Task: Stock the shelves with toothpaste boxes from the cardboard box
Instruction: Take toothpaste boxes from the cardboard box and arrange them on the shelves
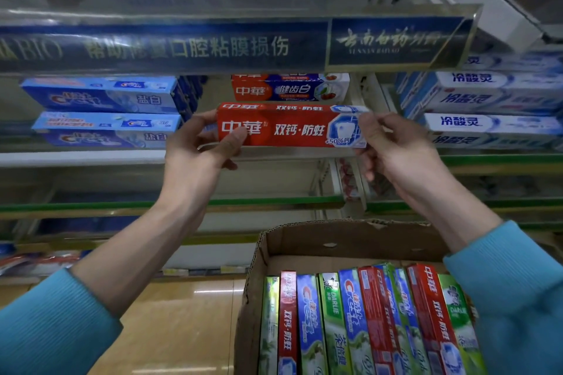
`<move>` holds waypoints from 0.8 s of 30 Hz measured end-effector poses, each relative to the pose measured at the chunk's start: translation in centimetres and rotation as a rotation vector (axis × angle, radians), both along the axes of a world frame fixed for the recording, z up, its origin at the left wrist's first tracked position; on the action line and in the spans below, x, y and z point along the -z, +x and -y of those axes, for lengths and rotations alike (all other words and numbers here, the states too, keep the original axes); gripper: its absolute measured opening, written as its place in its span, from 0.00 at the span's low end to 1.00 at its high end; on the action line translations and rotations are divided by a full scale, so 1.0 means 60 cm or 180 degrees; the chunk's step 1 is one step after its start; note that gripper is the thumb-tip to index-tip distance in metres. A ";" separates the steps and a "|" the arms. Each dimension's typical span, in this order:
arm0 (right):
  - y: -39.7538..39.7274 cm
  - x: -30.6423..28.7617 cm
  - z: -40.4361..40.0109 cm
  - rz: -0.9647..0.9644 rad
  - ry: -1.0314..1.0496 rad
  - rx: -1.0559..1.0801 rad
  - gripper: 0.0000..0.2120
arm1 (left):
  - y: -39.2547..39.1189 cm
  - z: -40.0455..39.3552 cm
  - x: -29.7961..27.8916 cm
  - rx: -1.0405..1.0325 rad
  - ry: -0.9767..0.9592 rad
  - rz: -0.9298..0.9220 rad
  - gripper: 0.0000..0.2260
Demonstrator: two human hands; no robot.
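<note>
Both hands hold a red box [286,126] level before the shelf [82,158]. Left hand [198,152] pinches its left end, thumb in front. Right hand [393,146] fingers [370,128] grip its right end.

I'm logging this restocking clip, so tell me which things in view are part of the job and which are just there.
Part of the job:
- red toothpaste box, held by left hand and right hand
- cardboard box
- toothpaste boxes inside it
- shelf in front

Just there:
- blue Crest boxes
- white boxes at right
- dark banner overhead

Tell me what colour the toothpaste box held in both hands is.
Mostly red with white lettering and a white-blue right end, the toothpaste box, seen in the head view.
</note>
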State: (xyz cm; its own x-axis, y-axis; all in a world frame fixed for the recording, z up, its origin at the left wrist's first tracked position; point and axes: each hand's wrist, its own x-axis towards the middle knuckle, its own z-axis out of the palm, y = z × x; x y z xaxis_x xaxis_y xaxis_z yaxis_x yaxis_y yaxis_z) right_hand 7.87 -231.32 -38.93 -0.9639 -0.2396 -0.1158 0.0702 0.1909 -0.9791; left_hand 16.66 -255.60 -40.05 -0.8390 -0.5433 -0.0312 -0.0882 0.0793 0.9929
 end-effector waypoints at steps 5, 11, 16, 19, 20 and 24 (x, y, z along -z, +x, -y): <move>-0.004 0.023 0.000 -0.0205 0.0340 0.0051 0.18 | -0.003 -0.004 0.015 -0.0081 -0.0444 0.0060 0.15; -0.013 0.034 0.000 -0.0569 0.0677 0.0228 0.18 | -0.012 -0.005 0.027 -0.0072 -0.0897 0.0044 0.10; -0.022 0.035 0.006 -0.0580 0.0703 0.0337 0.13 | -0.025 -0.006 0.034 -0.0096 -0.0912 0.0027 0.16; -0.025 0.028 0.006 -0.0552 0.0579 0.0394 0.11 | -0.032 -0.009 0.031 -0.0121 -0.0718 -0.0112 0.17; -0.026 0.026 0.007 -0.0516 0.0507 0.0401 0.11 | -0.035 -0.011 0.030 -0.0109 -0.0668 -0.0185 0.16; -0.028 0.019 0.008 -0.0332 0.0134 0.0383 0.15 | -0.045 -0.017 0.019 -0.0084 -0.0468 -0.0270 0.17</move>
